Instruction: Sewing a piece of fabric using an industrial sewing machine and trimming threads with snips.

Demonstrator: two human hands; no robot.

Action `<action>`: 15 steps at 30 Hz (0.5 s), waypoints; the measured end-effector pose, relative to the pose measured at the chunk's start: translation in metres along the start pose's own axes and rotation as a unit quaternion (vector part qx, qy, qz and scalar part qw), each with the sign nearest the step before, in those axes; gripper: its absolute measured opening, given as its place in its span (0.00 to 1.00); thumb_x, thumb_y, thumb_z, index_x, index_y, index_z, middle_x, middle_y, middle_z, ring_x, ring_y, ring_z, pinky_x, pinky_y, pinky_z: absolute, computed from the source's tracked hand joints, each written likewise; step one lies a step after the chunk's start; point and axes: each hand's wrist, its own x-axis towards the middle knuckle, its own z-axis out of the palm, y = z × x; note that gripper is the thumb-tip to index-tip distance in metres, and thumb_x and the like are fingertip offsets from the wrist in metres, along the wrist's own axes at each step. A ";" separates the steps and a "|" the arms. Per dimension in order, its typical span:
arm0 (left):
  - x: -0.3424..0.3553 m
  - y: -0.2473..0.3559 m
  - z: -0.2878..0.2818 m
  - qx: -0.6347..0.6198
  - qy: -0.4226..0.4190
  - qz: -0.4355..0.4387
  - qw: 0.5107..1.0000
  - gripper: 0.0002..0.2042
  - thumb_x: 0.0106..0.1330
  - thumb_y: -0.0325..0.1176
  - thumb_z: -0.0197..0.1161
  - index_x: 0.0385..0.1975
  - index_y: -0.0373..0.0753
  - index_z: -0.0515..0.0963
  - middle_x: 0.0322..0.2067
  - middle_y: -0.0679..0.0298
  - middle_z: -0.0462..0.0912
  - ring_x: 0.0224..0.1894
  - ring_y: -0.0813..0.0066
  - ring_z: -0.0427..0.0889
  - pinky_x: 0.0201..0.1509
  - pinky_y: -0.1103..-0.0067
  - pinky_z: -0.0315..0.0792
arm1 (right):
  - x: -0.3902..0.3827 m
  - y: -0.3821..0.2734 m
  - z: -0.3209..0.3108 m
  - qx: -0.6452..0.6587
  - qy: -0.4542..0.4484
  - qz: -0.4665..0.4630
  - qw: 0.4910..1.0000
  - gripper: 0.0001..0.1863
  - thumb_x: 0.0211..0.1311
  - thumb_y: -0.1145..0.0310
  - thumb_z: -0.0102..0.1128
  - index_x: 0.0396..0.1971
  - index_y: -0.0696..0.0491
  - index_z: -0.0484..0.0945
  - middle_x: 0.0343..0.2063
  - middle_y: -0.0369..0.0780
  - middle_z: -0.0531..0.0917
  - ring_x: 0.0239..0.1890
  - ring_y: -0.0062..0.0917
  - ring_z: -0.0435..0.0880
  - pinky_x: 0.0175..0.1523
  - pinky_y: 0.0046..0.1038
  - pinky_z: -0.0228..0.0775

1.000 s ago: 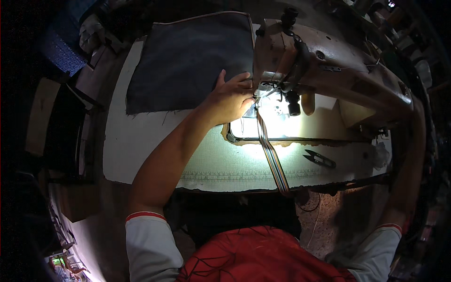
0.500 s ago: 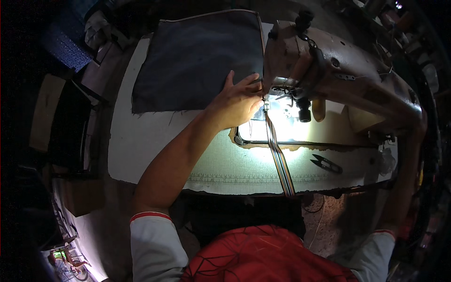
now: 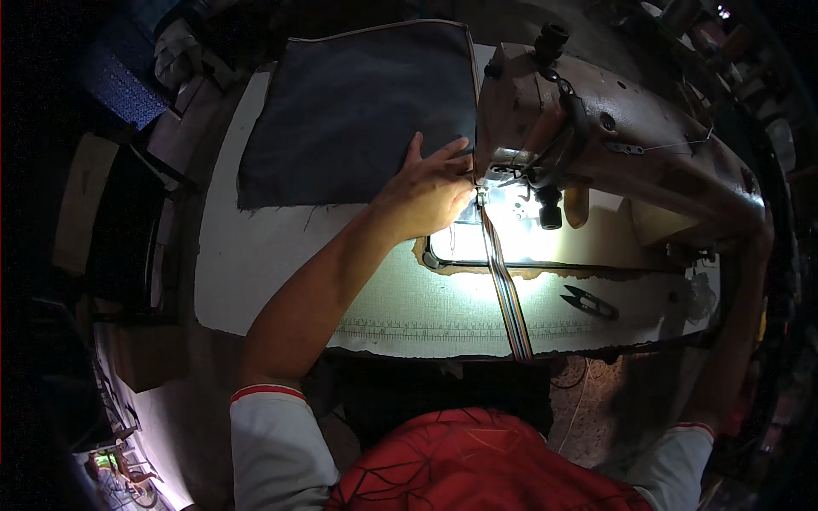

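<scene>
Darkness swallowed most of the workshop, leaving only the pale table [image 3: 256, 264] and the lamp-lit patch under the sewing machine [image 3: 613, 128] easy to read. On it the left hand [image 3: 422, 192] lay flat with fingers spread on the edge of the dark cloth [image 3: 349, 111], its fingertips beside the needle, where a striped ribbon [image 3: 504, 281] ran toward the table's near edge with snips [image 3: 590, 302] to its right. Behind the machine's far end the right forearm rose and the right hand was hidden, so its grip could not be told.
</scene>
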 end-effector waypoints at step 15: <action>-0.003 0.000 -0.007 -0.020 -0.024 -0.022 0.999 0.13 0.71 0.36 0.58 0.54 0.51 0.81 0.67 0.74 0.71 0.75 0.66 0.61 0.70 0.35 0.48 | -0.084 -0.010 0.041 -0.072 0.113 0.030 0.990 0.27 0.80 0.52 0.44 0.68 0.55 0.67 0.59 0.45 0.77 0.60 0.34 0.76 0.64 0.35 0.69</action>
